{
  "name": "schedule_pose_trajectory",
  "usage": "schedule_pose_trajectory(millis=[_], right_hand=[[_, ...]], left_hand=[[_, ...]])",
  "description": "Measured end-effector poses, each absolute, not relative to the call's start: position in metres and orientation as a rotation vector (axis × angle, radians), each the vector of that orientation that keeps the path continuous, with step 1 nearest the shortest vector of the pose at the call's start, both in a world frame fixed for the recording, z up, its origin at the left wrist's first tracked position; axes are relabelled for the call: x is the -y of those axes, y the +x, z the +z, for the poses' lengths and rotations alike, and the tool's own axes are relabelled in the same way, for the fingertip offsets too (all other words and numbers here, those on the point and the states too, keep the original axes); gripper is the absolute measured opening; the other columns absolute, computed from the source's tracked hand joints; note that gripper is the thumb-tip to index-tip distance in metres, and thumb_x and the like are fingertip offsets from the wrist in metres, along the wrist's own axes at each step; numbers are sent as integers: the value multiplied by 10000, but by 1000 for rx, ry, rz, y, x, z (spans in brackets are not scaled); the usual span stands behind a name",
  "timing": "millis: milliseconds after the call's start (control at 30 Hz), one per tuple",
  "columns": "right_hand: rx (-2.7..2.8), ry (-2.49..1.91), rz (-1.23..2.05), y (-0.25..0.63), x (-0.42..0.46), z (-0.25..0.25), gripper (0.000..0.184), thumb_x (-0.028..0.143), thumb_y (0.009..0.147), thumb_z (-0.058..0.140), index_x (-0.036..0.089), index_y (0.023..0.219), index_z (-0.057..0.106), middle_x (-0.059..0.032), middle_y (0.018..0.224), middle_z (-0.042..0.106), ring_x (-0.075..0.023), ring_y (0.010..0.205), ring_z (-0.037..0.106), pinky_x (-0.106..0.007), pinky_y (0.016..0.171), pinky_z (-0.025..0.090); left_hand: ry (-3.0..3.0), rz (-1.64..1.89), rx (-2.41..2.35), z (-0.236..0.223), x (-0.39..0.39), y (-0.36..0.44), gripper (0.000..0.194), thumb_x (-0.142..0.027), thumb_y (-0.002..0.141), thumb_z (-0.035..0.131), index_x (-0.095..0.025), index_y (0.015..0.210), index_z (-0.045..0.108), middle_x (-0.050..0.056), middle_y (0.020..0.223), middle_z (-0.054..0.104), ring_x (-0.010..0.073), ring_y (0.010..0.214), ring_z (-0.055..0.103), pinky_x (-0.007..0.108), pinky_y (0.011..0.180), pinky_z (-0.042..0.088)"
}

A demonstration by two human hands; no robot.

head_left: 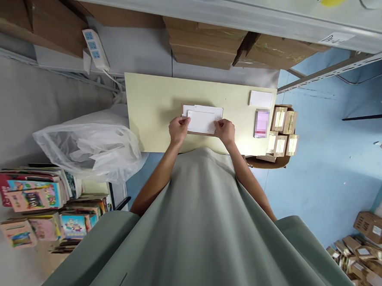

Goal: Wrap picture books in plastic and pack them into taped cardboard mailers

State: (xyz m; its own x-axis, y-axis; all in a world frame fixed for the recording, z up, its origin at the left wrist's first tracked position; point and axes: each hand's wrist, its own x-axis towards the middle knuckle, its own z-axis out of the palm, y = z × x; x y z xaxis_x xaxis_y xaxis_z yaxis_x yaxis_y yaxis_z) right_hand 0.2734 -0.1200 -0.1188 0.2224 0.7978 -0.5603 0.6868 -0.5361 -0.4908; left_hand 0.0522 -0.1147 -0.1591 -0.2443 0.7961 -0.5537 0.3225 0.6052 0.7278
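A small white paper sheet [201,123] lies between my two hands, over other white sheets [209,109] that stick out behind it. Beneath them shows the thin edge of something brown [201,133], perhaps a cardboard box. My left hand [179,129] pinches the sheet's left edge between thumb and finger. At its right edge, my right hand [225,131] does likewise. A white stack or box [261,98] sits at the table's far right corner, with a pink and purple printed packet [261,123] nearer me.
The pale yellow table [154,115] stands before me. On its left is a clear plastic bag [103,142] of white waste, with piled books [48,194] closer in. A carton of small taped boxes [280,144] stands on the right. A metal shelf [199,7] spans the top.
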Motion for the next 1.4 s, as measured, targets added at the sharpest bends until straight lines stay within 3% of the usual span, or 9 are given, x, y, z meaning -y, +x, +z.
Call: schedule_pose_trajectory(millis=[533,667,867,1000,1233,1400], right_hand=[[1529,-2432,1158,268,114,-124,185,300,1093,602,208,1017,743,-150,1167,839,-314,1078,769,-402,974,562],[1540,-2459,1192,276,115,-121,207,366,1084,650,225,952,724,-158,1123,839,-321,1064,770,-401,953,563],[1639,-2449,1340,281,119,-111,184,317,988,770,234,828,734,-148,1020,832,-332,1051,783,-387,892,574],[1623,-2485,1327,279,104,-108,124,319,981,784,218,910,776,-169,1103,831,-344,1079,778,-405,899,587],[1649,-2493,1152,262,74,-106,180,338,1101,644,225,1099,784,-146,1207,831,-324,1141,774,-391,936,607],[1900,-2455,1272,234,86,-101,192,372,1103,678,226,1150,794,-151,1277,817,-318,1218,774,-391,1011,609]], left_hand=[[1009,531,-1978,-148,112,65,121,-339,980,734,-226,940,717,87,1031,826,278,1020,758,386,982,527],[1021,540,-1977,-146,113,66,123,-324,990,733,-215,940,708,107,1050,824,276,1046,763,379,1000,519],[1048,537,-1977,-146,113,65,124,-325,992,727,-224,926,695,116,1093,833,288,1072,767,394,1021,519],[1046,526,-1984,-147,112,65,121,-321,988,727,-218,928,703,119,1073,835,278,1041,772,388,1010,523],[1038,496,-1986,-149,110,63,126,-324,986,716,-202,968,742,110,1078,842,266,1049,783,366,1002,540],[1034,505,-1976,-156,111,61,128,-331,984,716,-207,978,748,101,1088,849,265,1056,787,362,997,551]])
